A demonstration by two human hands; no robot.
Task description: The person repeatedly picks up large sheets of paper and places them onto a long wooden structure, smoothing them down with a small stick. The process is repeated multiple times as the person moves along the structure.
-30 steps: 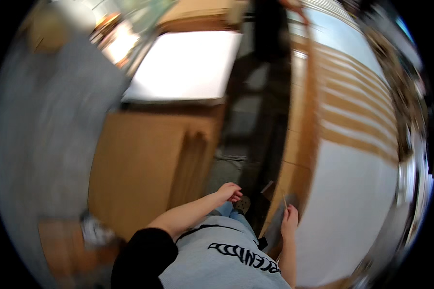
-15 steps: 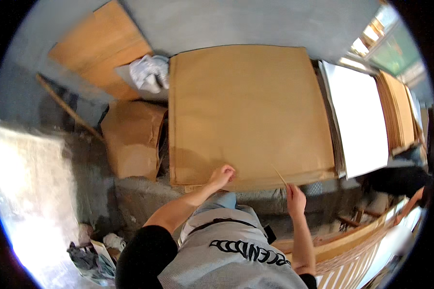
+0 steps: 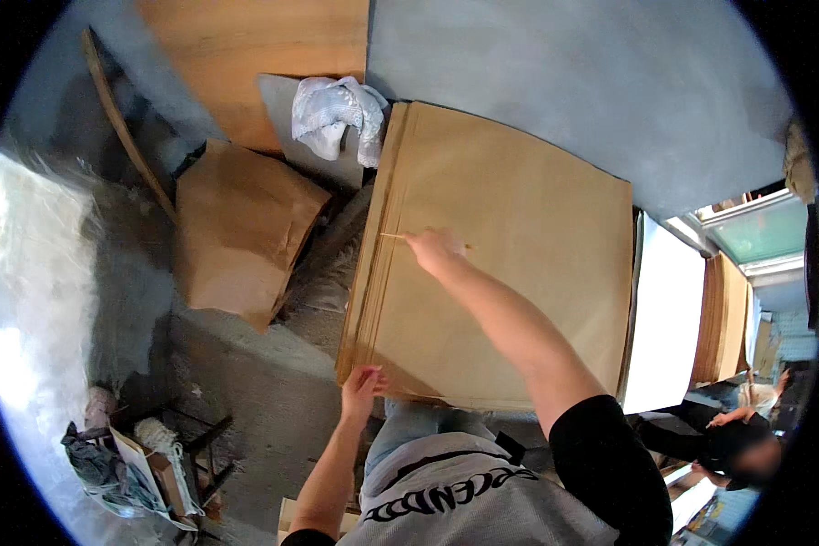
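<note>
A big stack of brown paper sheets [image 3: 519, 246] lies in front of me, with several sheet edges showing in steps along its left side. My right hand [image 3: 437, 247] reaches across the stack toward that side. It is closed on a thin, pale stick [image 3: 392, 236], whose tip points left over the stepped edges. At the near left corner of the stack is my left hand [image 3: 362, 386], its fingers curled against the paper; whether a sheet is pinched between them cannot be made out.
White sheets [image 3: 669, 314] and another brown stack [image 3: 723, 318] stand to the right. A bent brown board [image 3: 241, 227], a white cloth [image 3: 332, 114] and a leaning wooden pole [image 3: 123, 132] are at the left. A crate of rags [image 3: 141, 469] sits lower left. Another person [image 3: 737, 441] works at the far right.
My right hand, with the stick, has swung from the near right edge to the stack's left side. My left hand has shifted left to the near corner. The view has turned left.
</note>
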